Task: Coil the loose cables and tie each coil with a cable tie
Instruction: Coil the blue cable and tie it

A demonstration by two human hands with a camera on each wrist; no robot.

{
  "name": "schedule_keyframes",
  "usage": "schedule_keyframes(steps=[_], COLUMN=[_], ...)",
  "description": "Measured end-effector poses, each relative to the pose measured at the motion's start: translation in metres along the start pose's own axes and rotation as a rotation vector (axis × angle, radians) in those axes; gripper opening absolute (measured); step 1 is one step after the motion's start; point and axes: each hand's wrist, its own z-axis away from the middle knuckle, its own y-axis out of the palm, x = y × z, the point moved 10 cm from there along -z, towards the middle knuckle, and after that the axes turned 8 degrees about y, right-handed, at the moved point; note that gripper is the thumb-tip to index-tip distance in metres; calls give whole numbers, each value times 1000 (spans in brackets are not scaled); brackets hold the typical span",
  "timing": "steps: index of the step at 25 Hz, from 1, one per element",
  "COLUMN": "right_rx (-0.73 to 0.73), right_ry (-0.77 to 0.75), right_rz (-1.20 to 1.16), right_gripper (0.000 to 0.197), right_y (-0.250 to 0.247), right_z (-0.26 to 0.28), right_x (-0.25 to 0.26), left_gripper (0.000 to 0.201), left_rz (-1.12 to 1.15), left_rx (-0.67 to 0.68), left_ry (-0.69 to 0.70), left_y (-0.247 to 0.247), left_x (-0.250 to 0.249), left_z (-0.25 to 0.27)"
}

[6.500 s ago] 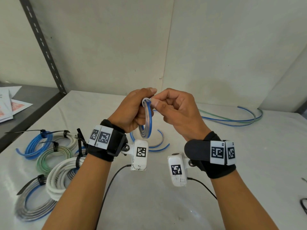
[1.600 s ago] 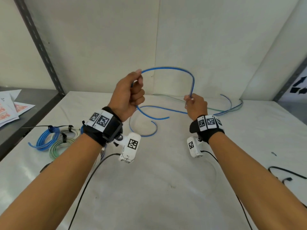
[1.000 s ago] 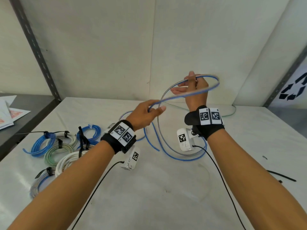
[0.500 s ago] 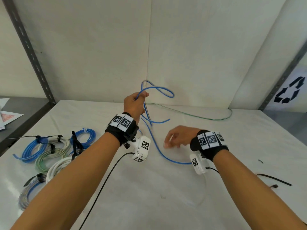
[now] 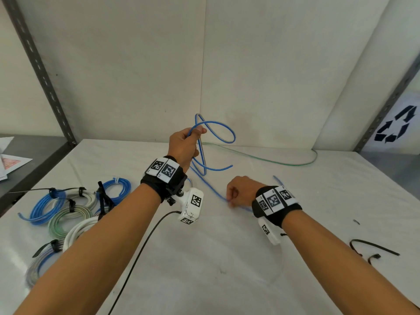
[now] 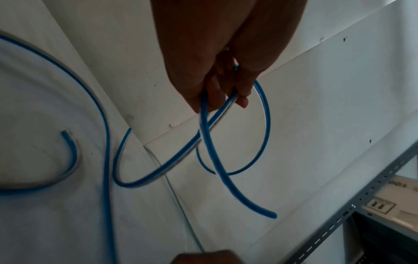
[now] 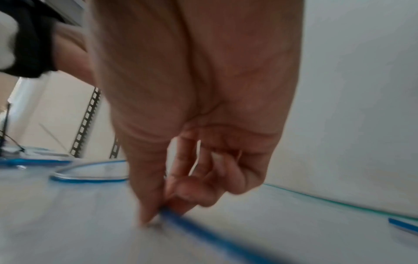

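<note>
We're at a white worktop [image 5: 204, 258] set into a pale-walled corner, and the blue cable [image 5: 223, 129] is the landmark here. Our left hand [image 5: 184, 145] is raised above the worktop, fingers curled round the cable where its first loop crosses, loop standing up behind the knuckles, a cut end dangling below. From that grip the cable runs down and toward us along the worktop, its long axis slanting to the right, straight to our right hand [image 5: 238, 189]. That hand is down on the surface, thumb and forefinger pinching the cable's lying stretch; the wrist view is blurred, but the pinch reads clearly. So the slack lies on the right hand's side, and we judge that hand is the one to bring the next turn up. Left of the cable sit the tied coils [image 5: 68, 212]; right of it, nearer us, a black cable tie [image 5: 372, 245] waits.
</note>
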Motion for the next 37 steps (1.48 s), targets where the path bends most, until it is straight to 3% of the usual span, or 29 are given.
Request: schedule_keyframes(steps=[3, 4, 6, 7, 8, 10, 11, 14, 16, 19, 21, 24, 26, 31, 34, 37], right_rx=[-400, -600, -924, -932, -841, -718, -747, -875, -835, -555, -452, -309, -324, -617, -654, -631], right_ry=[183, 195, 80, -17, -100, -191, -188, -156, -215, -318, -331, -366, -381, -313, -289, -325], right_rz=[-105, -269, -641, -746, -758, -611, -599, -801, -862, -935, -1027, -1260, -1272, -1334, -1371, -1185], right_gripper=[14, 18, 34, 44, 51, 31, 15, 16, 14, 23, 25, 25, 23, 21, 24, 15], right_y=[-57, -82, -117, -126, -126, -121, -124, -144, -155, -143, -126, -103, -98, -102, -99, -98], right_z=[3, 15, 41, 43, 35, 20, 17, 14, 16, 12, 9, 5, 2, 1, -1, 0], right_x=[-27, -30, -25, -13, 5, 37, 41, 24, 25, 57, 74, 87, 89, 77, 64, 65], left_gripper=[23, 25, 39, 44, 44, 41, 42, 48, 49, 45, 43, 44, 45, 42, 36, 32], left_rz=[-116, -194, -416, -535, -638, -773, -806, -754, -529, 137, 437, 627, 664, 538, 214, -67], left_rx=[19, 40, 91, 129, 162, 221, 219, 204, 230, -10, -160, -334, -391, -288, -130, -11], left_ry=[70, 120, 226, 264, 287, 305, 315, 320, 241, 37, -20, -57, -67, -71, 39, 187], left_y=[-2, -3, -3, 1, 3, 8, 4, -20, -33, -60, -70, -82, -83, -56, -48, -57], left_x=[-12, -20, -32, -38, -42, -47, -50, -53, -46, -28, -14, 8, 20, 27, 16, -2], left_z=[0, -2, -6, -6, -6, -4, -5, -11, -13, -20, -24, -24, -20, -12, -14, -19])
